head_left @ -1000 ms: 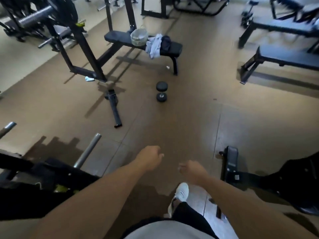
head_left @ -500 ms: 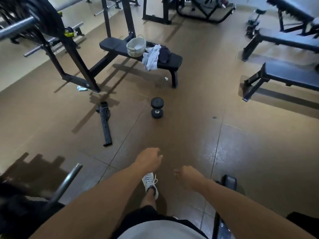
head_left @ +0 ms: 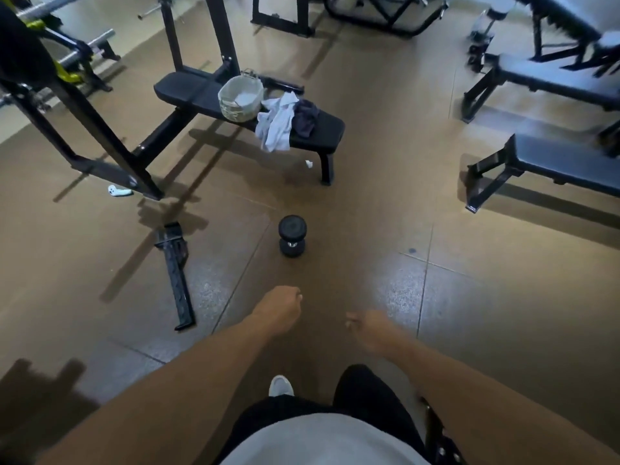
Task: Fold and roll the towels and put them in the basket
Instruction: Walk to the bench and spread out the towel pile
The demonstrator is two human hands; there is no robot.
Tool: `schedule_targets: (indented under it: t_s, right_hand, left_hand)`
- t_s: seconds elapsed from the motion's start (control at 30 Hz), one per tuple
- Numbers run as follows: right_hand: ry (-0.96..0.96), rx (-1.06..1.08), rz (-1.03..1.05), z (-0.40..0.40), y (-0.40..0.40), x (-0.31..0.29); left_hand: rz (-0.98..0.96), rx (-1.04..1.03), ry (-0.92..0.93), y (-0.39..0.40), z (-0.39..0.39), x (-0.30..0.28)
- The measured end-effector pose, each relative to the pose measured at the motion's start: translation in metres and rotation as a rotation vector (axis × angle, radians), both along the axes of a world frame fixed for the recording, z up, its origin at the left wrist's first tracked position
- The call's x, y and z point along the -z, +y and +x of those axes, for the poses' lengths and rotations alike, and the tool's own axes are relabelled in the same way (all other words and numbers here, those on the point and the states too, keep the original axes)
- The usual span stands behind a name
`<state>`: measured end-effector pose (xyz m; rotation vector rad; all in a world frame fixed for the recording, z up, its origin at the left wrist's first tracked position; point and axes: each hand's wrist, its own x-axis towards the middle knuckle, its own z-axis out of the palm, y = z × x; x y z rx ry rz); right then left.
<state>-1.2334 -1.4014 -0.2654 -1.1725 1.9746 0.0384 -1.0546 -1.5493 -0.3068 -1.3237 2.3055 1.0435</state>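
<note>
Head view showed us short of the bench [head_left: 201, 92], where the light towel [head_left: 276, 124] and dark towel [head_left: 306, 118] lay crumpled just beside the basket [head_left: 240, 99]. Our left hand [head_left: 280, 308] and right hand [head_left: 370, 330] were curled, holding nothing. We judged folding unstarted; next, reach a towel

This was a gym; black padded weight benches [head_left: 567, 162] stood about a brown rubber-tiled floor [head_left: 469, 297]; a dumbbell [head_left: 292, 235] lay on it; a loaded barbell [head_left: 67, 5] sat racked at left.
</note>
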Motion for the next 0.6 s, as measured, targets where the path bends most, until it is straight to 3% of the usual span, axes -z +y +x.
schedule_targets:
  t_s: [0.13, 0.33, 0.6]
  right_hand:
    - [-0.046, 0.065, 0.024, -0.030, -0.052, 0.008]
    - [-0.042, -0.082, 0.023, -0.105, -0.146, 0.026]
    - [-0.055, -0.301, 0.015, -0.193, -0.295, -0.003]
  left_hand:
    - [-0.014, 0.037, 0.002, -0.040, -0.038, -0.002]
    - [0.003, 0.039, -0.053, -0.124, -0.102, 0.003]
    - [-0.048, -0.105, -0.028, -0.240, -0.168, -0.026]
